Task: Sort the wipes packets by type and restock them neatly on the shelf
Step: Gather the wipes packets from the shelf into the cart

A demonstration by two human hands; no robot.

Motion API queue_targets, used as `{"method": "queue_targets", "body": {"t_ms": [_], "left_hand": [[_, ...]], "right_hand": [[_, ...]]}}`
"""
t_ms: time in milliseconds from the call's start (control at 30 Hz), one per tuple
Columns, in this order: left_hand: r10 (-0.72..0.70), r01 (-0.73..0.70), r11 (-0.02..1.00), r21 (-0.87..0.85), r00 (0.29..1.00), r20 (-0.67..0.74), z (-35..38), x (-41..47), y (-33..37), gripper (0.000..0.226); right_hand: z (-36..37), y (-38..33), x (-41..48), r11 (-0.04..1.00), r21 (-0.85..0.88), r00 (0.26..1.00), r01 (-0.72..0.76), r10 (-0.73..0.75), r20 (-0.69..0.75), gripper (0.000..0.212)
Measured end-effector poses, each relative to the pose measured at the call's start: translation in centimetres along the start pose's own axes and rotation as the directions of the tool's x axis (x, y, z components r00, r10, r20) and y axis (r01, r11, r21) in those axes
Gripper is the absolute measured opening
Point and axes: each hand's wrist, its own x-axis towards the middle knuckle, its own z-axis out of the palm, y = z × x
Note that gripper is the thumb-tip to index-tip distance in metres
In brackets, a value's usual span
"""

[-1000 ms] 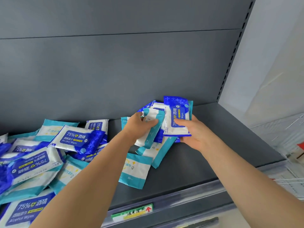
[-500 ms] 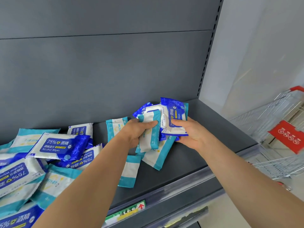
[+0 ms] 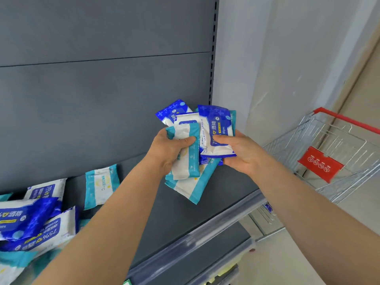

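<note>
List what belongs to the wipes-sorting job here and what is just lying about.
Job: teal packet, gripped by left hand; blue alcohol-wipes packet, held by right hand; mixed loose packets at left; shelf.
Lying about: shopping cart; its red tag.

My left hand (image 3: 170, 155) and right hand (image 3: 242, 155) were bare. My left forearm (image 3: 115, 212) and right forearm (image 3: 308, 202) were bare as well, uncovered as far as I could see.

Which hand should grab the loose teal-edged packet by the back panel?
Probably left. The left hand grips a teal-edged white plastic packet and is nearer the loose teal-edged packet; the right hand holds a blue-and-white alcohol wipes packet.
</note>
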Motion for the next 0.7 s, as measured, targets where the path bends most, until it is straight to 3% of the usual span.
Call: {"method": "queue_targets", "body": {"t_ms": [333,500,600,700], "left_hand": [[-0.008,0.008,1.000,0.000,0.996,0.090,20.3,4.5,-0.5,0.048],[-0.026,0.026,1.000,0.006,0.995,0.100,31.9,8.5,-2.2,0.055],[-0.056,0.060,0.998,-0.029,0.992,0.116,37.6,11.4,-4.4,0.050],[-0.105,0.110,0.993,-0.038,0.989,0.107,41.8,15.0,-7.2,0.058]], "right_hand": [[-18.5,-6.9,0.4,1.000,-0.013,0.993,0.023,-0.024,-0.114,0.024],[-29.9,-10.4,2.2,0.999,-0.049,0.986,-0.003,-0.005,-0.164,0.020],[-36.0,-10.6,4.0,0.998,-0.053,0.983,-0.044,0.034,-0.181,0.020],[-41.4,-9.4,6.7,0.992,-0.033,0.969,-0.119,0.109,-0.223,0.028]]}}
